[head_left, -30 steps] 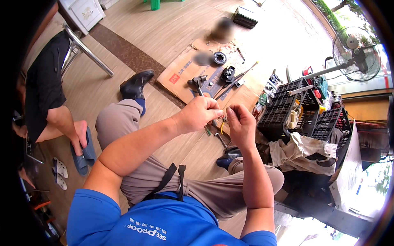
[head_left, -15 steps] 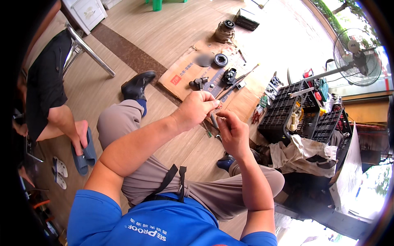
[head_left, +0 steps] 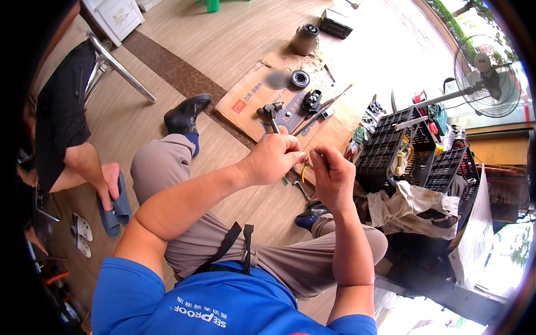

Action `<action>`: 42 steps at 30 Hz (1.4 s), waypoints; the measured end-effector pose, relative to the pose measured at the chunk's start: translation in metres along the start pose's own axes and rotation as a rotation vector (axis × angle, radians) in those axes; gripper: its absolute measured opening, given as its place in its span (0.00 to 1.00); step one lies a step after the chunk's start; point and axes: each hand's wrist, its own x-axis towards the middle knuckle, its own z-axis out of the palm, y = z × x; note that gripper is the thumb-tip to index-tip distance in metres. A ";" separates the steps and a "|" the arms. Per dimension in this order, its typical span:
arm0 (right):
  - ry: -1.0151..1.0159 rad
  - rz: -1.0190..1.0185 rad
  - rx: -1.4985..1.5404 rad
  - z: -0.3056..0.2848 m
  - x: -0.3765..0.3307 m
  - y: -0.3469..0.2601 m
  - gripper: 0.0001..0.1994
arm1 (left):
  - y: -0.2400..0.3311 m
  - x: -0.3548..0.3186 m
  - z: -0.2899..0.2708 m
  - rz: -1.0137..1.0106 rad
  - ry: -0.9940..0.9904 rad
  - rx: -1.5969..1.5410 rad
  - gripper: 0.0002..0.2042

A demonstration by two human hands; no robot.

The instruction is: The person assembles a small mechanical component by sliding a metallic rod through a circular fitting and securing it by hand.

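Daylight floods a wood-look floor (head_left: 234, 33) crossed by a brown strip (head_left: 173, 72) near a white cabinet (head_left: 116, 20).

Daylight is flooding in from the far right, bleaching the floor (head_left: 382, 53); the left is lying dimmer. The hands (head_left: 269, 160) are appearing well lit. Fisheye distortion is bending edges toward a black rim; blur is smudging a patch over the cardboard (head_left: 251, 91).

You sit in what looks like a repair workshop: dark metal parts (head_left: 311, 101) on flat brown cardboard (head_left: 248, 118) beyond your bare left hand (head_left: 272, 159), cluttered black slatted plastic crates (head_left: 374, 162) beside your right hand (head_left: 335, 177).
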 end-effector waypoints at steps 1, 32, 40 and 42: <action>0.029 -0.002 0.005 -0.001 0.001 0.002 0.04 | 0.006 -0.002 0.000 -0.018 -0.031 -0.033 0.06; 0.031 0.146 0.262 0.013 0.005 0.031 0.05 | 0.010 0.003 -0.006 -0.253 -0.048 -0.438 0.07; -0.086 0.304 0.179 0.008 0.006 0.032 0.07 | 0.007 0.002 -0.007 -0.269 -0.072 -0.518 0.07; -0.045 0.323 0.224 0.005 0.006 0.029 0.06 | 0.007 0.003 -0.007 -0.272 -0.068 -0.524 0.07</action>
